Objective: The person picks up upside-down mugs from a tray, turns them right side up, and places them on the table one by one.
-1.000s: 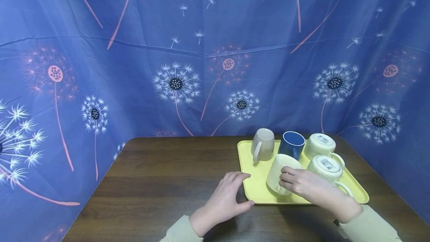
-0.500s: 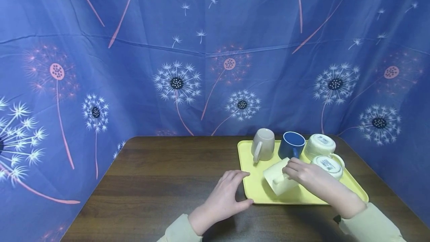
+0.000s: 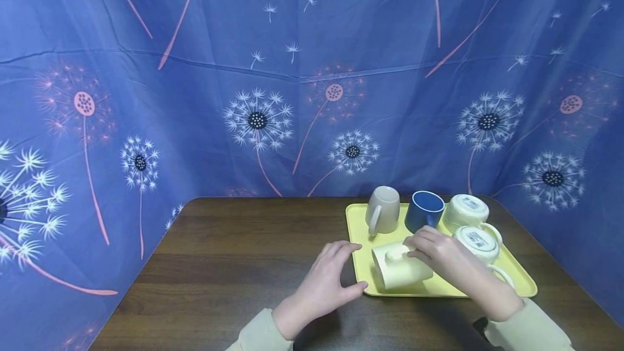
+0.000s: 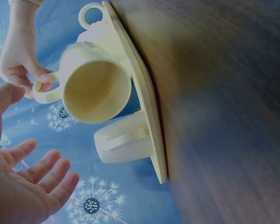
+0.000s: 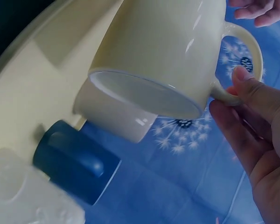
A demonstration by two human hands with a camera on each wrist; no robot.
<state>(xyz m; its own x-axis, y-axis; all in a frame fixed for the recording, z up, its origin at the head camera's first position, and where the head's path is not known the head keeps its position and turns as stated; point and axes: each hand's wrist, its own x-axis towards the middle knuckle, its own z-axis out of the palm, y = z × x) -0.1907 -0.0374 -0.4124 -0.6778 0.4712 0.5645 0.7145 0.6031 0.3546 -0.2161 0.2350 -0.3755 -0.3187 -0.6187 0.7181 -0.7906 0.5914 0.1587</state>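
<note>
A pale cream mug point(image 3: 402, 272) lies tipped on its side above the yellow tray point(image 3: 363, 256), its mouth facing left and its handle on top. My right hand point(image 3: 443, 251) pinches that handle between thumb and fingers, as the right wrist view shows close up at the thumb point(image 5: 254, 88). In the left wrist view the mug's hollow inside point(image 4: 98, 91) faces the camera. By the tray's front left corner my left hand point(image 3: 324, 280) is spread, thumb apart from the fingers, with nothing in its grasp.
On the tray's back row stand a grey mug point(image 3: 385, 215) and a blue mug point(image 3: 421, 213), both upright. Two cream mugs, the rear one point(image 3: 465, 213) and the front one point(image 3: 480, 242), sit upside down at the right. A patterned blue cloth point(image 3: 292, 123) hangs behind the wooden table point(image 3: 234, 253).
The right hand has tilted the cream mug from near upright onto its side, swinging its mouth to the left. The left hand has hardly moved.
</note>
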